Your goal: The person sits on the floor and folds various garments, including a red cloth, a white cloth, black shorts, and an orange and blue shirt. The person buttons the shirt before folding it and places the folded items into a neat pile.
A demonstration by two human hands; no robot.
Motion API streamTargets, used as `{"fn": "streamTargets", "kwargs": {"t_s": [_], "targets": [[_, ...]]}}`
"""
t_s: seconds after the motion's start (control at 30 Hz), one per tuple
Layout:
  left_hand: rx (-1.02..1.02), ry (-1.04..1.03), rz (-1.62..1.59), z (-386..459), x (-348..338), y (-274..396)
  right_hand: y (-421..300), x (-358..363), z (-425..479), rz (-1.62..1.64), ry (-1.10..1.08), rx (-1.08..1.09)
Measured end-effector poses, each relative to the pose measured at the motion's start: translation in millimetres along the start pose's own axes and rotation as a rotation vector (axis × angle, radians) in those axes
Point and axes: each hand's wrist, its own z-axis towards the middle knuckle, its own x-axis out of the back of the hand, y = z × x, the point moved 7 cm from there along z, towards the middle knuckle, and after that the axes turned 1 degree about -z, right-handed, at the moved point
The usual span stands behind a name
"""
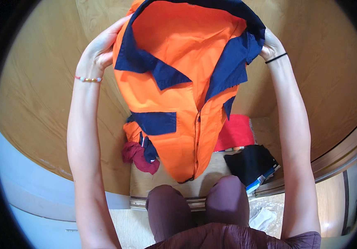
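Note:
Up in front of me hangs an orange work jacket [166,96] with a navy collar, navy lapels and a navy pocket flap. Its neck opening faces me, and the front comes together at a dark-edged closure lower down. My left hand [105,45] grips the garment by its left shoulder; the fingertips are hidden by the cloth. On the opposite side my right hand [270,43] holds the other shoulder, its fingers behind the navy collar. The jacket's lower end tapers down above my knees.
Wooden cabinet walls [41,93] surround the jacket. On the cabinet floor [178,186] lie crumpled maroon clothing [141,158] at left, a red folded cloth [236,130] and a black folded item [250,162] at right. A metal sliding-door track [138,203] edges the front. Clear plastic [265,214] lies on the room floor.

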Motion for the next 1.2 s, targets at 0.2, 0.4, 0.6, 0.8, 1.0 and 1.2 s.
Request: {"fn": "streamTargets", "kwargs": {"t_s": [0.2, 0.4, 0.6, 0.8, 1.0, 1.2], "targets": [[0.026, 0.075, 0.006, 72.0, 51.5, 4.8, 4.9, 64.7, 49.9, 0.074, 0.047, -0.089], [-0.139, -0.073, 0.309, 79.5, 68.0, 119.8, -33.2, 34.2, 114.9, -0.131, 0.112, 0.111], [-0.429, 0.021, 0.734, 7.3, 1.2, 88.4, -44.1, -30.5, 37.4, -0.441, 0.188, 0.227], [0.043, -0.484, 0.843, -127.5, -47.4, -127.0, 112.6, -72.5, -128.3, -0.643, -0.058, -0.023], [0.7, -0.881, 0.287, -236.5, -28.6, -364.7, 289.0, -82.9, -277.2, -0.257, -0.647, -0.651], [0.818, -1.006, -0.054, -313.5, -40.1, -470.5, 371.4, -88.5, -351.4, -0.173, -0.692, -0.896]]}}
